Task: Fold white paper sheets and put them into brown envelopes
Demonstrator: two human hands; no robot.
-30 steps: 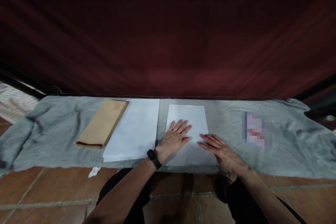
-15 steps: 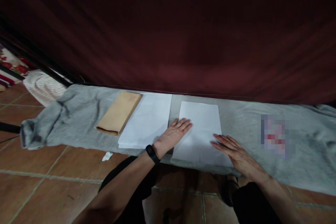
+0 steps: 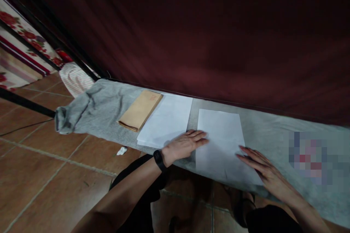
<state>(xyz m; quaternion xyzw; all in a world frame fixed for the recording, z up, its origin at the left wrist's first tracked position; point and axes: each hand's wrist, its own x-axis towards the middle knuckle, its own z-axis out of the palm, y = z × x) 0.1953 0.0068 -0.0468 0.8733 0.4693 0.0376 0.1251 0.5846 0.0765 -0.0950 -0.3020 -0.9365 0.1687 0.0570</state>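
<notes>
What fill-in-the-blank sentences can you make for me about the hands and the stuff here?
1. The left hand has a band at its wrist, and the band's colour is ____.
2. The right hand is at the edge of a sheet whose colour is ____.
3. The hand nearer the brown bundle is the ____ one.
4. The cloth under the bundle is coloured ____.

Missing words: black; white; left; grey.

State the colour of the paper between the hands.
The paper is white; the head view shows it.
</notes>
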